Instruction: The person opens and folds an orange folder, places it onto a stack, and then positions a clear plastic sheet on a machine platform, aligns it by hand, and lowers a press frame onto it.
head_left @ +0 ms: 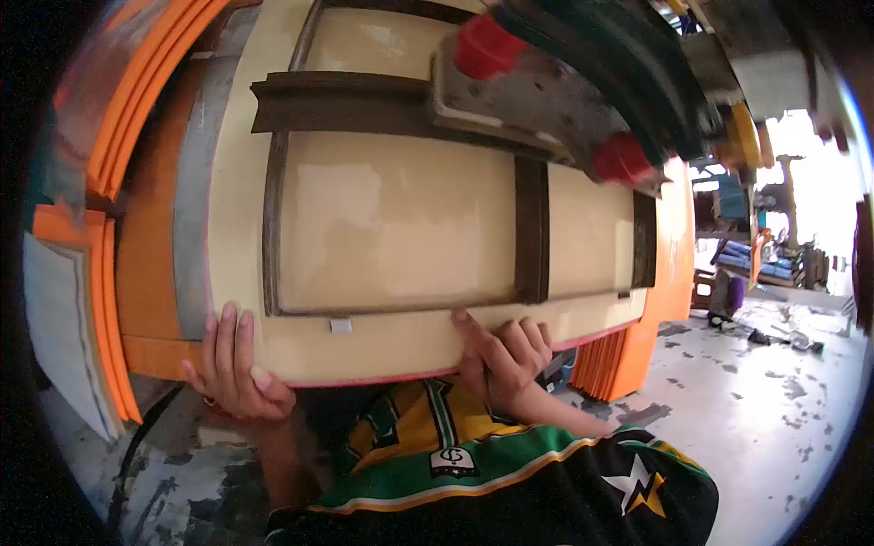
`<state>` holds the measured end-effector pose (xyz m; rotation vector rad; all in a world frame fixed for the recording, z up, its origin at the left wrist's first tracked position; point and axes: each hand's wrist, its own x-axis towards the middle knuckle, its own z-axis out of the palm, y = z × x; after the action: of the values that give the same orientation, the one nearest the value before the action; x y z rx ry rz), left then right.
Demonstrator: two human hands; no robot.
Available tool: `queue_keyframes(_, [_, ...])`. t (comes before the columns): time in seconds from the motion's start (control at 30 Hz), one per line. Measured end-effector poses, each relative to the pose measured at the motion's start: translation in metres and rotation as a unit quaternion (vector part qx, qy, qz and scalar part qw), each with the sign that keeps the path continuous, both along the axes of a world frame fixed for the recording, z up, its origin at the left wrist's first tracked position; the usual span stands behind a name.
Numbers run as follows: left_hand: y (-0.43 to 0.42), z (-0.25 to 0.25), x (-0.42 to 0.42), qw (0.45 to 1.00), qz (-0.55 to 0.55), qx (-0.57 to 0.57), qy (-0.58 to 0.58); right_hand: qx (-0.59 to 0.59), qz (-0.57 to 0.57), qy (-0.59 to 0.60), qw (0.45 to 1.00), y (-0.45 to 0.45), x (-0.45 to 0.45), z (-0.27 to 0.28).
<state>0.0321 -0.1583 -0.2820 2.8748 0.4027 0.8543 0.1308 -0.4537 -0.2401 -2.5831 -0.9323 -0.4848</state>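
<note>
A large cream board (401, 346) with a red edge lies in front of me, with a dark frame (531, 227) of strips on it. My left hand (237, 364) rests at the board's near left corner, fingers stretched out on its surface. Along the near edge, my right hand (503, 357) points its index finger at the frame's lower strip, the other fingers bent; nothing shows in it. A small light tab (340, 325) sits by the strip between my hands. A dark grooved bar (341, 103) crosses the frame.
Above the board at the upper right is a machine arm (601, 64) with red knobs (487, 45). Stacked orange sheets (146, 100) stand at the left, and more orange sheets (605, 364) are below right. Shelving with blue items (756, 259) is at the far right.
</note>
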Motion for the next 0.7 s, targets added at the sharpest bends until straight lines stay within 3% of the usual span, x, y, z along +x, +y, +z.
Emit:
queue_keyframes(0.3, [-0.008, 0.012, 0.006, 0.998, -0.046, 0.003, -0.029, 0.087, -0.025, -0.087, 0.992, 0.000, -0.002, -0.011])
queue_keyframes(0.53, [-0.032, 0.032, 0.012, 0.983, -0.076, -0.145, -0.080, 0.139, -0.037, -0.115, 0.983, -0.004, -0.002, -0.026])
queue_keyframes(0.63, [-0.048, 0.059, 0.027, 0.974, -0.128, -0.148, -0.115, 0.156, -0.039, -0.117, 0.980, -0.002, -0.002, -0.029])
queue_keyframes(0.7, [-0.061, 0.080, 0.037, 0.963, -0.222, -0.124, -0.084, 0.147, -0.038, -0.108, 0.982, -0.003, -0.005, -0.027])
